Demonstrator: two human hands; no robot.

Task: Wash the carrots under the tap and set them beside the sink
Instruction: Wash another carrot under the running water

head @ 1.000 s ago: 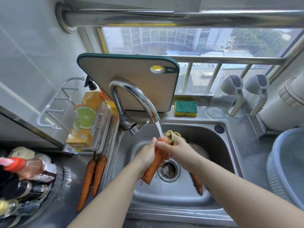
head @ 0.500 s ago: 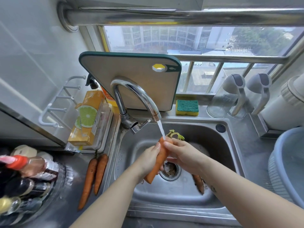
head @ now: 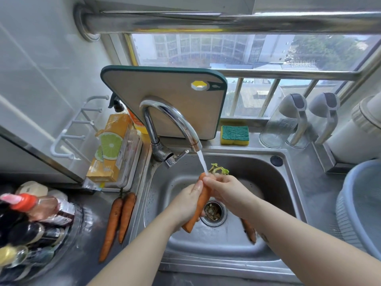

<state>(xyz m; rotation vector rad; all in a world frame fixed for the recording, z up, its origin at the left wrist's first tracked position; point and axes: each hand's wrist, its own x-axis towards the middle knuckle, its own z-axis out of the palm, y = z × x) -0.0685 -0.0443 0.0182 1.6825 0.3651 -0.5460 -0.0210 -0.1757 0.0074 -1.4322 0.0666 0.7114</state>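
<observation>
— The room?
— A steel sink [head: 288, 182] is set under a window [head: 206, 50]; two carrots [head: 126, 213] are laid on the counter [head: 92, 207] left of it.
— And the hands?
— A carrot [head: 203, 203] is gripped by both, left hand [head: 185, 205] and right hand [head: 228, 193], beneath the tap [head: 171, 118] stream.

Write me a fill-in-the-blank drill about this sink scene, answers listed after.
1. The left hand and right hand hold one carrot under the running ____.
2. ____ other carrots lie side by side on the counter, left of the sink.
3. A fourth carrot lies inside the sink, right of the ____.
4. The sponge behind the sink has a ____ top.

Missing words: tap; two; drain; green.
</observation>
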